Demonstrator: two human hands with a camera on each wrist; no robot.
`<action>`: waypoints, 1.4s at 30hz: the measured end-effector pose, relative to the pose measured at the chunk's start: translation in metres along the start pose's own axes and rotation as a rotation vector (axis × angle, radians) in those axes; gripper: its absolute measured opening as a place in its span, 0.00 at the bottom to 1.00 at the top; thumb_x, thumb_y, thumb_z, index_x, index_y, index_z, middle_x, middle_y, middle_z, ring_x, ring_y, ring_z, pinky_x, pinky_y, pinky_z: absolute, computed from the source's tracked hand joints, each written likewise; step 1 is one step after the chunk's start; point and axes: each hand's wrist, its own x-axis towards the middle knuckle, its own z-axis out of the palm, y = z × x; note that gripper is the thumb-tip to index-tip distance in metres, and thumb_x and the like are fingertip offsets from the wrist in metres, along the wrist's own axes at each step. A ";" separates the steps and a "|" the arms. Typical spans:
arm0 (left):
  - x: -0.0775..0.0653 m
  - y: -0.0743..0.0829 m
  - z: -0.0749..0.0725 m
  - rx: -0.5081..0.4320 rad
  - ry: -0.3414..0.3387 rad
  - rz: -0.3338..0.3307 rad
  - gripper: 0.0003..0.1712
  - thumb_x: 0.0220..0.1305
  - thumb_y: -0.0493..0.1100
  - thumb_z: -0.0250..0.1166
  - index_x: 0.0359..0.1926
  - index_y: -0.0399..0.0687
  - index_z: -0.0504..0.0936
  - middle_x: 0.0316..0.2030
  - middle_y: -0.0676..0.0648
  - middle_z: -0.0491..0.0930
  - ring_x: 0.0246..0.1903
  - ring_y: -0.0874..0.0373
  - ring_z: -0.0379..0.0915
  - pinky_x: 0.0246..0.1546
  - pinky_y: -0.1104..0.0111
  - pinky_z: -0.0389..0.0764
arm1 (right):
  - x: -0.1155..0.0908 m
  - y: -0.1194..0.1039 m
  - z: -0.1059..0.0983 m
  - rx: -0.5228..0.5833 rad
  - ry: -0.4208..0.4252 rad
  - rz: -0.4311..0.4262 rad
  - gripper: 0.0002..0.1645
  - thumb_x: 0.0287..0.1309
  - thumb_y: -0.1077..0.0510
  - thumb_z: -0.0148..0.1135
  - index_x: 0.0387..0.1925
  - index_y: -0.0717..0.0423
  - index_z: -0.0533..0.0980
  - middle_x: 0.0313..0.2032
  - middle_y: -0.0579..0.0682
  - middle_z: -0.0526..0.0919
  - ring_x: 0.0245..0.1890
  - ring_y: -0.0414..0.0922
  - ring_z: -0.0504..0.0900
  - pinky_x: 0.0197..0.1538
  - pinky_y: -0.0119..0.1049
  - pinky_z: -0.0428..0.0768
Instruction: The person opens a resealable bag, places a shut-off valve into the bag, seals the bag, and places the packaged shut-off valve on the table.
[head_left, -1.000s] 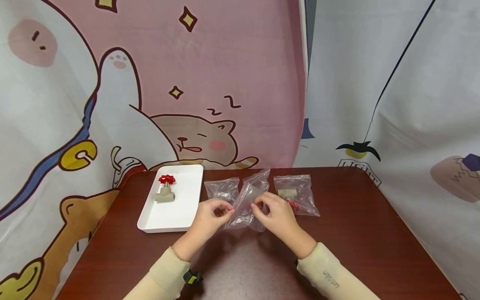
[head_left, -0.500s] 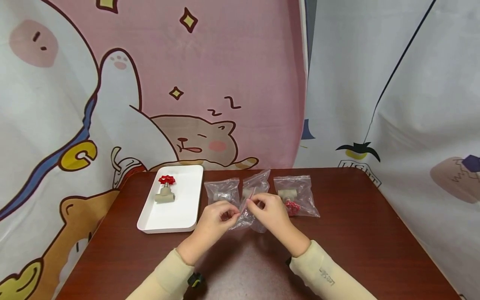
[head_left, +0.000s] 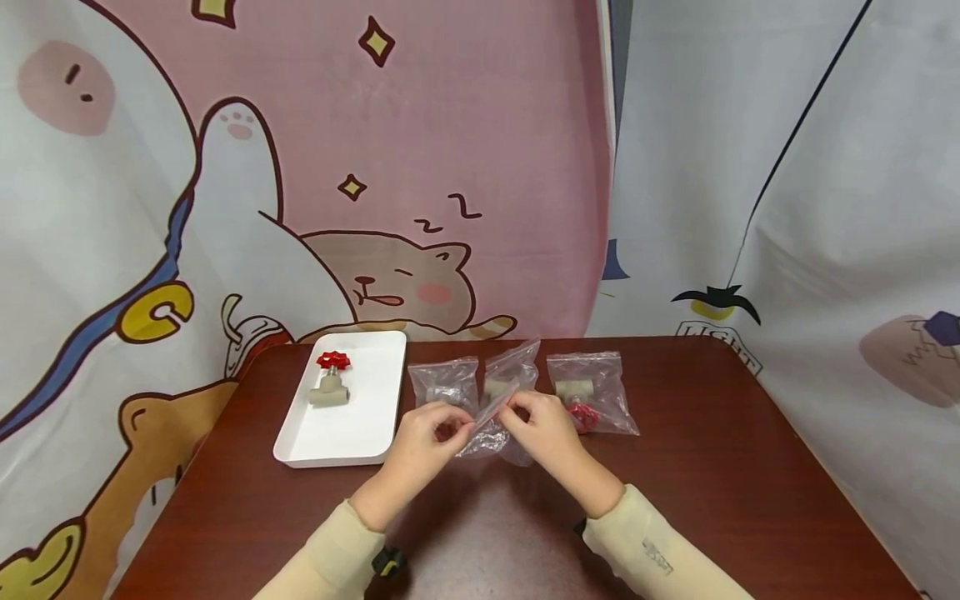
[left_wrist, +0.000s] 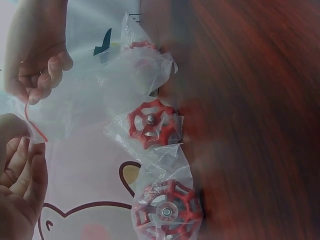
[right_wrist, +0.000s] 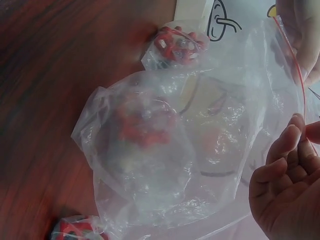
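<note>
A clear zip bag [head_left: 491, 411] with a red seal line is stretched between both hands. My left hand [head_left: 429, 435] pinches one end of its top edge. At the other end, my right hand [head_left: 542, 423] pinches the seal, with fingers curled in the right wrist view. Behind the held bag stands a bagged valve [left_wrist: 152, 122] with a red handwheel, seen blurred through the plastic in the right wrist view. Another bagged valve [head_left: 446, 385] is left of it, and one more bagged valve [head_left: 576, 392] is to the right. Whether the held bag contains anything is hard to tell.
A white tray [head_left: 372, 417] lies on the left of the brown table [head_left: 720, 467]. In it stands an unbagged beige valve [head_left: 330, 389] with a red handwheel. A printed cloth [head_left: 450, 125] hangs behind the table's far edge.
Over the last second my hands have come closer together along the zip bag's top edge, and the bag has tilted lower and narrowed. The tray and the other bags stay put.
</note>
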 end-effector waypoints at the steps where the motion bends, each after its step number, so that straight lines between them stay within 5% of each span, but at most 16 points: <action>1: 0.000 0.000 0.000 0.003 0.002 -0.001 0.03 0.52 0.37 0.70 0.29 0.49 0.84 0.24 0.57 0.78 0.24 0.68 0.72 0.24 0.75 0.77 | 0.000 0.001 0.000 -0.004 -0.004 0.001 0.08 0.48 0.60 0.62 0.17 0.49 0.78 0.16 0.37 0.71 0.18 0.34 0.64 0.22 0.25 0.64; 14: 0.000 -0.005 0.002 0.029 0.083 -0.024 0.05 0.51 0.35 0.72 0.29 0.49 0.85 0.25 0.55 0.80 0.24 0.66 0.74 0.25 0.76 0.77 | -0.007 0.010 -0.002 -0.006 0.024 -0.047 0.09 0.44 0.62 0.63 0.15 0.47 0.77 0.17 0.38 0.74 0.18 0.31 0.65 0.21 0.23 0.65; 23: 0.000 -0.007 0.000 0.042 0.052 -0.068 0.04 0.55 0.39 0.70 0.34 0.48 0.85 0.29 0.54 0.82 0.28 0.67 0.75 0.28 0.75 0.78 | -0.006 0.016 -0.017 0.129 0.118 -0.118 0.11 0.42 0.62 0.67 0.30 0.51 0.76 0.24 0.45 0.72 0.27 0.38 0.68 0.30 0.29 0.69; 29: -0.002 -0.011 -0.001 0.023 0.053 -0.074 0.03 0.56 0.40 0.69 0.34 0.50 0.84 0.29 0.54 0.82 0.28 0.67 0.76 0.28 0.75 0.78 | -0.006 0.039 -0.026 0.058 -0.063 -0.060 0.30 0.41 0.58 0.74 0.49 0.55 0.74 0.44 0.48 0.76 0.45 0.46 0.75 0.49 0.42 0.75; 32: -0.002 -0.013 -0.001 0.013 0.056 -0.081 0.03 0.56 0.39 0.69 0.33 0.50 0.84 0.28 0.54 0.81 0.28 0.66 0.76 0.28 0.75 0.78 | -0.009 0.047 -0.029 0.064 -0.108 -0.055 0.22 0.45 0.59 0.73 0.45 0.55 0.78 0.43 0.46 0.80 0.41 0.45 0.78 0.44 0.39 0.78; 37: -0.002 -0.015 -0.002 0.026 0.065 -0.108 0.04 0.55 0.39 0.70 0.33 0.51 0.83 0.28 0.55 0.80 0.28 0.66 0.75 0.27 0.74 0.78 | -0.011 0.052 -0.027 0.100 -0.050 -0.108 0.09 0.49 0.64 0.70 0.34 0.53 0.82 0.32 0.44 0.83 0.28 0.40 0.73 0.28 0.32 0.73; 42: -0.002 -0.014 -0.002 0.103 0.129 -0.141 0.09 0.52 0.37 0.72 0.31 0.49 0.78 0.27 0.55 0.73 0.26 0.65 0.70 0.26 0.75 0.74 | -0.011 0.045 -0.023 0.119 -0.020 -0.137 0.07 0.49 0.66 0.69 0.32 0.53 0.82 0.30 0.44 0.83 0.29 0.35 0.74 0.30 0.28 0.73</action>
